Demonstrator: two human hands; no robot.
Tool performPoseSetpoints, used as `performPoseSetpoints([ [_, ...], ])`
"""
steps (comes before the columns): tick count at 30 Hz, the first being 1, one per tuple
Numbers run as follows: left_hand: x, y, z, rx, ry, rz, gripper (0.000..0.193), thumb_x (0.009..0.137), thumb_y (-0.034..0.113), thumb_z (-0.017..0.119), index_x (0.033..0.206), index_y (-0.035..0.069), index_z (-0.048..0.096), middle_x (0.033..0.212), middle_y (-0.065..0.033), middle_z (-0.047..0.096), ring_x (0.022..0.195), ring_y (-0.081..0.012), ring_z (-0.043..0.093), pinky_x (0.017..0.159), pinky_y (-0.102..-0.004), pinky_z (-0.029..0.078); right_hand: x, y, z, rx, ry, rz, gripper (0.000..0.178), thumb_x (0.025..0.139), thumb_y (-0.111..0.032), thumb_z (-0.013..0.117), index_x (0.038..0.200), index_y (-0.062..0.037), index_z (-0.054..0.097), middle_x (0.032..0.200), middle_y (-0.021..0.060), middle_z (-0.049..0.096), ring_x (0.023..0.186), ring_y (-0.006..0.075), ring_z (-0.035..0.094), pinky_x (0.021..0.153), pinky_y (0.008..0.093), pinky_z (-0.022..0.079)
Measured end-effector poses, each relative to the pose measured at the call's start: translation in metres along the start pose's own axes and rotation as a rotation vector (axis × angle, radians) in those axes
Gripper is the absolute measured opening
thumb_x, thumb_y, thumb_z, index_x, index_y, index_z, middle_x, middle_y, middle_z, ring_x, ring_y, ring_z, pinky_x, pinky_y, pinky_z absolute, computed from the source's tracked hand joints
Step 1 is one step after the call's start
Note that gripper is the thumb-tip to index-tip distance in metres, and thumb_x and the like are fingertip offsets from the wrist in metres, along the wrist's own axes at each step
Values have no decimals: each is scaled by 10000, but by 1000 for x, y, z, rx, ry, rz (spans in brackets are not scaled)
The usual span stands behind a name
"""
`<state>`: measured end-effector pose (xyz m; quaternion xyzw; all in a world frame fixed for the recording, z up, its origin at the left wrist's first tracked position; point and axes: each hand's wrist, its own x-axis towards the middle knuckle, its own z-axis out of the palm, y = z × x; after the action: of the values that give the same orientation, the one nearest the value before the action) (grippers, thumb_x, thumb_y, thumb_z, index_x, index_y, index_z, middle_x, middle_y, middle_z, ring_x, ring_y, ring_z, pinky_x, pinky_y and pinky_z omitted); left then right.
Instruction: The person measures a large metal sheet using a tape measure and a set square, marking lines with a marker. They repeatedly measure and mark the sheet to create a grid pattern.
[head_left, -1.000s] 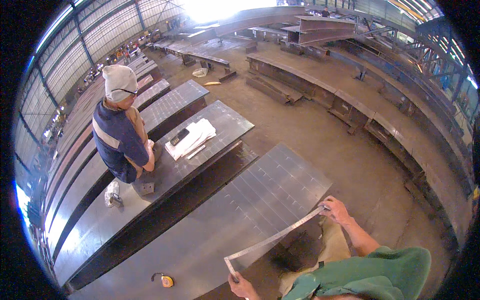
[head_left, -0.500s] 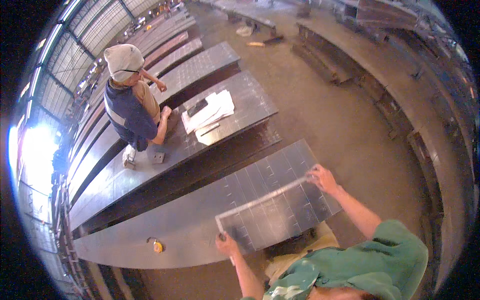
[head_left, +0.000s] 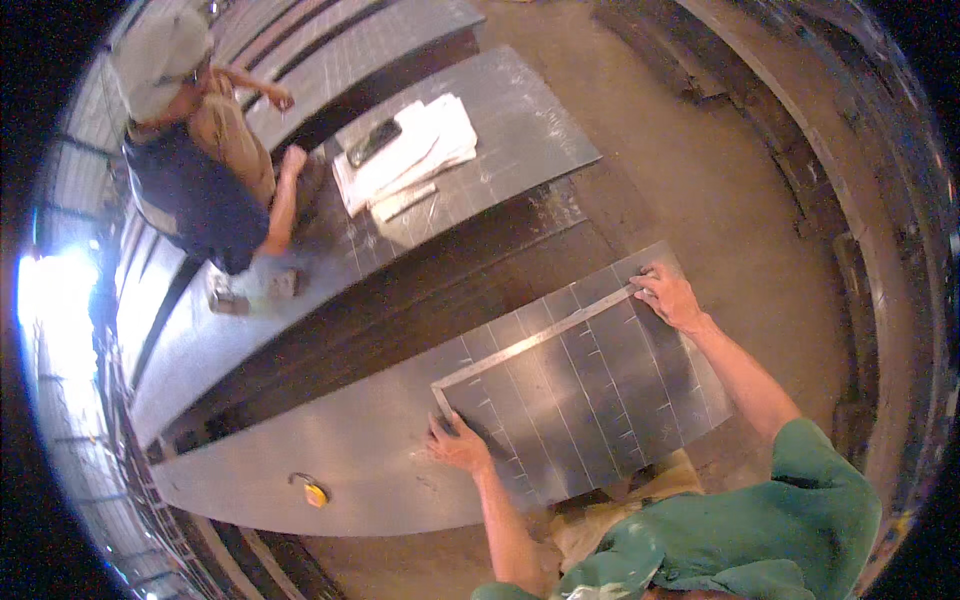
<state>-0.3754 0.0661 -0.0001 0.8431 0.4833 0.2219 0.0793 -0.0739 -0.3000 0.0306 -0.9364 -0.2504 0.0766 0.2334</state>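
A thin, pale metal framing square [head_left: 532, 341] lies across a dark steel beam's flat face [head_left: 370, 420], which carries several thin chalk-like cross lines and short tick marks. My left hand [head_left: 462, 446] grips the short leg below the corner, thumb and fingers on either side of it. At the far right end of the long leg, my right hand [head_left: 672, 298] pinches the metal between thumb and fingers. The left palm hides the lower end of the short leg. Further left on the same beam rests a yellow tape measure [head_left: 316, 494].
Across a dark gap stands another steel beam [head_left: 540, 120], with white papers [head_left: 415, 150] and a dark phone [head_left: 374, 142] on it. A person [head_left: 200, 170] in a cap leans there beside small metal blocks [head_left: 283, 282]. Long beams [head_left: 790, 130] line the right side.
My view has tilted down and closer. The square has moved away from me to the upper edge of the marked beam. My left-hand fingers are more spread; both hands stay on the square.
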Motion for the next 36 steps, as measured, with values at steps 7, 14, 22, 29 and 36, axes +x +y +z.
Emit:
performPoseSetpoints([
  [7,45,14,19,-211,-152,10,357,912,211,739,1212,22,701,1191,-174,673,1116,-355,607,951,-472,486,8,-21,8,-51,-180,-116,313,970,-300,646,1261,-200,700,1325,128,597,1083,358,649,898,449,557],
  [14,57,7,31,-207,-73,113,249,922,98,706,1162,32,723,1167,-153,699,1084,-335,621,910,-452,505,22,-31,17,-84,-152,-104,261,924,-231,706,1176,-170,740,1210,97,651,929,299,684,780,405,561],
  [22,63,12,41,-229,-58,131,206,905,41,713,1110,30,734,1118,-136,718,1027,-316,652,892,-431,518,16,-22,22,-16,-36,-133,242,883,-147,762,1121,-102,755,1126,127,672,783,277,677,697,358,536],
  [29,62,7,46,-247,-48,94,180,925,52,707,1101,27,740,1117,-153,724,1042,-306,663,905,-425,529,17,-22,22,-60,-128,-30,243,896,-192,744,1137,-168,763,1177,115,675,894,295,722,774,402,582],
  [36,61,13,51,-237,-97,-29,180,940,68,707,1106,8,744,1119,-149,730,1051,-287,674,903,-402,549,18,-26,17,-62,-190,-46,305,928,-206,687,1228,-242,726,1242,130,657,1032,329,686,880,419,575],
])
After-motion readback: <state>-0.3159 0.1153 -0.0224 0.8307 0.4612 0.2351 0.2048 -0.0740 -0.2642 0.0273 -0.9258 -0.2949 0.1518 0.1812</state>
